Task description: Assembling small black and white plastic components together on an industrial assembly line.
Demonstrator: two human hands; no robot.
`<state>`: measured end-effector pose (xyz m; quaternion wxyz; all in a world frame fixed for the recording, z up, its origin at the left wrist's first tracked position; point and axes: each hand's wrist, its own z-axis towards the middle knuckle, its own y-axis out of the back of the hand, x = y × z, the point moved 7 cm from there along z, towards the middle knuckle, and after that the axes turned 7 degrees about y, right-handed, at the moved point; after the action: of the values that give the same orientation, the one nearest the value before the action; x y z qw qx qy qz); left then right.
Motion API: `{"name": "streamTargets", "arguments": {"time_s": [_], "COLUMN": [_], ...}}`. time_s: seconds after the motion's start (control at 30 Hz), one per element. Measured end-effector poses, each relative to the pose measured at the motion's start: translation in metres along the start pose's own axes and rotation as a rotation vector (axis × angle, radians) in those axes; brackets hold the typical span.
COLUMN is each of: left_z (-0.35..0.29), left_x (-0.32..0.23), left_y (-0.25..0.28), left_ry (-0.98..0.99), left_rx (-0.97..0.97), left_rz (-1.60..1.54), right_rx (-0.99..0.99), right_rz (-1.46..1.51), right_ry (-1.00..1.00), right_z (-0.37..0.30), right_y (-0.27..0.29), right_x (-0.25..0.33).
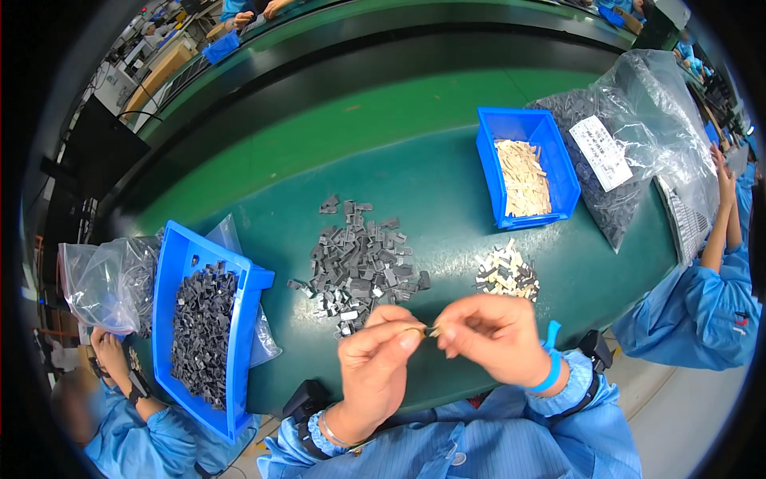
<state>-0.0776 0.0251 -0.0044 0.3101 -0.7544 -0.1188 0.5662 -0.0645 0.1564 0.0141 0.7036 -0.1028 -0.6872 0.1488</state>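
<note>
My left hand and my right hand meet above the near edge of the green table, thumbs and forefingers pinched. Between the fingertips of both shows a tiny dark and tan piece, too small to name. Just beyond my hands lies a loose pile of dark grey plastic pieces, some with shiny light faces. To its right is a smaller heap of mixed cream and black pieces. A blue bin behind that heap holds thin cream strips.
At left, a tilted blue bin is full of small black parts, beside a clear plastic bag. A large clear bag of dark parts lies at far right. Co-workers' arms show at the left and right.
</note>
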Motion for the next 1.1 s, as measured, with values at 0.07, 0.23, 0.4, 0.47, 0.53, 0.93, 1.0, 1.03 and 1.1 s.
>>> {"name": "streamTargets", "arguments": {"time_s": [0.07, 0.23, 0.4, 0.47, 0.53, 0.93, 1.0, 1.03, 1.1], "left_z": [0.003, -0.005, -0.007, -0.009, -0.013, -0.05, -0.053, -0.053, -0.055], "left_x": [-0.015, -0.04, -0.043, -0.045, -0.048, -0.045, -0.045, -0.044, -0.042], "left_y": [0.005, 0.0, -0.004, -0.006, -0.01, -0.052, -0.05, -0.05, -0.05], "left_ry": [-0.131, -0.341, -0.42, -0.443, -0.467, -1.144, -1.132, -1.121, -1.14], "left_rx": [-0.033, -0.097, -0.1, -0.096, -0.116, 0.199, 0.213, 0.221, 0.221], "left_rz": [0.098, 0.336, 0.501, 0.596, 0.672, 1.489, 1.508, 1.522, 1.528], "right_rx": [-0.093, -0.352, -0.29, -0.279, -0.283, 0.411, 0.494, 0.507, 0.529], "right_rz": [-0.37, -1.247, -1.563, -1.549, -1.623, -0.425, -0.38, -0.364, -0.339], "right_ry": [0.16, 0.654, 0.748, 0.743, 0.642, 0.157, 0.05, 0.021, 0.007], "right_z": [0.009, 0.04, 0.057, 0.057, 0.055, 0.014, 0.012, 0.01, 0.009], "right_y": [0.025, 0.073, 0.097, 0.099, 0.102, 0.001, -0.004, -0.005, -0.006], "right_x": [0.027, 0.106, 0.11, 0.111, 0.11, 0.032, 0.022, 0.02, 0.017]}}
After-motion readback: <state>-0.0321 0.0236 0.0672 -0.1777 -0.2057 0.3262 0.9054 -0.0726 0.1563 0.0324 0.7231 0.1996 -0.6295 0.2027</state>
